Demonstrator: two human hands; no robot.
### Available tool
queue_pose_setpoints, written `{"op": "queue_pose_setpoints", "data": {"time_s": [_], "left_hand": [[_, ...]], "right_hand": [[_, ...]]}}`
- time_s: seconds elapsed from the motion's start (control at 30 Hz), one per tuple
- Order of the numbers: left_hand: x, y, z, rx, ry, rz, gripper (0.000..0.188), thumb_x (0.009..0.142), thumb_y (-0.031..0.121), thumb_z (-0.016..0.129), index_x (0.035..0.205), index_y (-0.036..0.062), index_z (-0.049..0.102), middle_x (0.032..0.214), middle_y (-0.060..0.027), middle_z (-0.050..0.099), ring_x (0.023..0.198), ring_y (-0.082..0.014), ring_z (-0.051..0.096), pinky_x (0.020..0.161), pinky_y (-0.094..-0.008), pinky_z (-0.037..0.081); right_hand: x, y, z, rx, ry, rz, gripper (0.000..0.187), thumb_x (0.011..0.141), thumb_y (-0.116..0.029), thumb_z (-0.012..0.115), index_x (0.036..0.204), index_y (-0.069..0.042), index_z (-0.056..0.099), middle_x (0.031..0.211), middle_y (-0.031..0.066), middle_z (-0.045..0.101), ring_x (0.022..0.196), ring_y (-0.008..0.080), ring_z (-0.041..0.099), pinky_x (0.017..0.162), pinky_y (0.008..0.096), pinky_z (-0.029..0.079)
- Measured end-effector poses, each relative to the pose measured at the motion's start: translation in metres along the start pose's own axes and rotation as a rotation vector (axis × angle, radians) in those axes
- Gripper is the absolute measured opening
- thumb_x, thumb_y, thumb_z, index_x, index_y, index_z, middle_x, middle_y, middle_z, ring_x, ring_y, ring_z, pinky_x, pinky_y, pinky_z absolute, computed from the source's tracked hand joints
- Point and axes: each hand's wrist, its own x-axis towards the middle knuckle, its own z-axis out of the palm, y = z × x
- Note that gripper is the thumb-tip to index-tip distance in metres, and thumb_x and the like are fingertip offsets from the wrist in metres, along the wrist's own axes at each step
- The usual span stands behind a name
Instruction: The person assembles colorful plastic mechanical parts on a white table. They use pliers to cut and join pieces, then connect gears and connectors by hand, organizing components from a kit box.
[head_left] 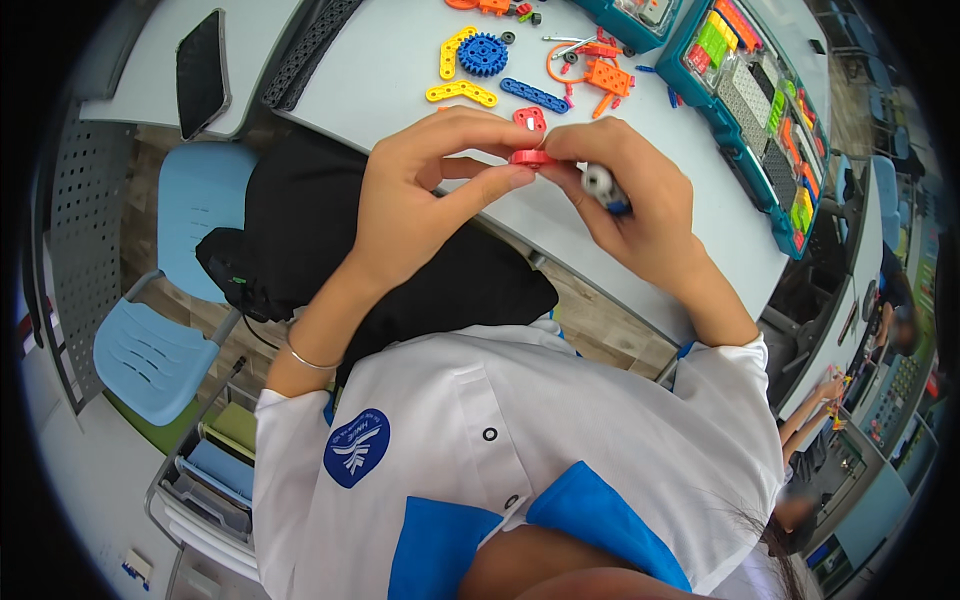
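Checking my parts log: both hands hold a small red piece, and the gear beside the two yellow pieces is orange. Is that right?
Not quite: the gear is blue, not orange, as the head view shows. The rest stands: the left hand and right hand both hold a small red piece, and the gear lies beside the two yellow pieces.

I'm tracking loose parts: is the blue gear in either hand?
No, the blue gear lies on the table, apart from the left hand and right hand.
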Motion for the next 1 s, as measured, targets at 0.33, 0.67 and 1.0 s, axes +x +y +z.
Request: {"op": "queue_pose_setpoints", "data": {"time_s": [0.33,0.67,1.0], "left_hand": [[-0.009,-0.014,-0.003,0.301,0.161,0.364,0.023,0.08,-0.009,0.076,0.101,-0.0002,0.074,0.097,-0.0099,0.076,0.087,-0.0187,0.075,0.078,-0.0277,0.059],[-0.013,-0.009,-0.004,-0.228,-0.104,-0.01,0.021,0.089,-0.008,0.069,0.11,-0.0042,0.067,0.1,-0.0107,0.071,0.095,-0.0184,0.071,0.088,-0.0309,0.057],[-0.016,0.002,-0.027,-0.649,-0.282,-0.02,0.017,0.094,0.01,0.073,0.094,-0.0001,0.058,0.081,-0.0101,0.06,0.067,-0.0186,0.062,0.061,-0.0306,0.054]], "right_hand": [[0.002,0.002,0.006,-0.013,-0.01,-0.041,0.037,0.079,0.007,0.071,0.115,0.001,0.065,0.103,0.0107,0.069,0.085,0.0255,0.065,0.073,0.0324,0.051],[0.011,0.0,-0.01,0.367,-0.293,0.343,0.011,0.098,-0.013,0.066,0.098,-0.002,0.062,0.082,0.005,0.062,0.073,0.0155,0.058,0.068,0.0287,0.047],[0.002,0.021,-0.016,1.272,-0.143,0.824,0.021,0.102,-0.022,0.058,0.088,-0.006,0.058,0.071,-0.0012,0.051,0.061,0.0057,0.042,0.055,0.0228,0.036]]}}
